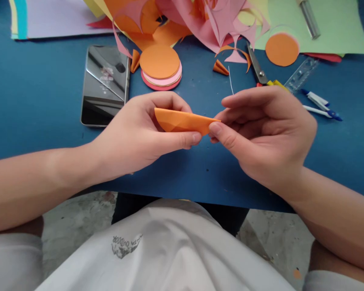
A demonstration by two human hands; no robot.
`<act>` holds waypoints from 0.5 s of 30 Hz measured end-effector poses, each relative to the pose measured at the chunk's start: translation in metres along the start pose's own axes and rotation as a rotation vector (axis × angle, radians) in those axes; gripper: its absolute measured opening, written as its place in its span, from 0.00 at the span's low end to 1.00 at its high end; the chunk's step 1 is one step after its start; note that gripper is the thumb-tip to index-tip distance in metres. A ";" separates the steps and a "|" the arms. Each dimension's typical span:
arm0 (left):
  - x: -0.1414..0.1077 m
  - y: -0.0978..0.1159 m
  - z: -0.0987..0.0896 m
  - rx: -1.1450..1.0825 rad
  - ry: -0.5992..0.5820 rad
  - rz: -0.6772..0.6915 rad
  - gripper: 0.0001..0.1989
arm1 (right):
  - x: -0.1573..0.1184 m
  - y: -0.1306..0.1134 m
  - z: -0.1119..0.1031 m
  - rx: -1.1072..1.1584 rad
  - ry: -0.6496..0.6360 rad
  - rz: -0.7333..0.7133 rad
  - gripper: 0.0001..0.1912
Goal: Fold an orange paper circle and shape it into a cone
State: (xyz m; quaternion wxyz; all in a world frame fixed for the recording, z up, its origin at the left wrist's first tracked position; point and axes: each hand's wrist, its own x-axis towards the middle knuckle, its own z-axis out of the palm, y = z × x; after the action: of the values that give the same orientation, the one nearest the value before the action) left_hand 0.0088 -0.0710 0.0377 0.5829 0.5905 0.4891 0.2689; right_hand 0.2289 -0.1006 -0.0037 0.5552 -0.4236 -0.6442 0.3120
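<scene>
White shirt [157, 250] nearest, both hands — left hand [139, 133], right hand [261, 129] — pinching folded orange paper [182, 120]

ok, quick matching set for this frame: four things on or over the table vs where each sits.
1. folded orange paper
2. phone
3. stack of paper circles
4. pens

a. right of the right hand
b. far of the left hand, on its left
c. pinched between both hands
d. just right of the phone

Pairs: 1-c, 2-b, 3-d, 4-a
</scene>
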 end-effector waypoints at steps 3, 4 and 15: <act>-0.001 -0.001 0.001 0.001 0.029 0.063 0.18 | 0.001 -0.003 -0.001 -0.004 -0.003 -0.039 0.10; -0.001 0.000 0.001 -0.009 0.026 0.075 0.17 | 0.001 -0.004 -0.001 -0.017 -0.009 -0.041 0.11; -0.002 -0.001 0.000 0.076 0.074 0.081 0.14 | 0.000 -0.003 -0.004 0.097 -0.014 -0.059 0.05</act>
State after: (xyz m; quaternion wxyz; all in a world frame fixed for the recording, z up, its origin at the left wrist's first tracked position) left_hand 0.0077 -0.0730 0.0369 0.5301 0.6213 0.4960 0.2949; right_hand 0.2321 -0.1025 -0.0008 0.5796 -0.3749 -0.6444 0.3291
